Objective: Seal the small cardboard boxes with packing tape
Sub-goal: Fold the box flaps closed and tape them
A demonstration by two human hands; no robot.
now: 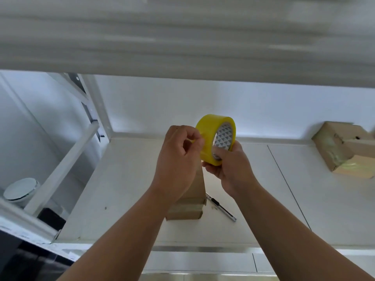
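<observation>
Small cardboard box (194, 199) sits on the surface (125, 179) under your hands, its sealing hard to judge, 1 second box (332, 151) far right looks taped, and you're only starting a strip: right hand (229, 165) grips the yellow tape roll (211, 134), left hand (178, 159) pinches its rim.

No readable words, numbers or brand names anywhere. Only print: the white core (224, 134) of the yellow tape roll (209, 128) carries a repeated pattern of small dark triangle-like logo marks, too small and blurred to read.
</observation>
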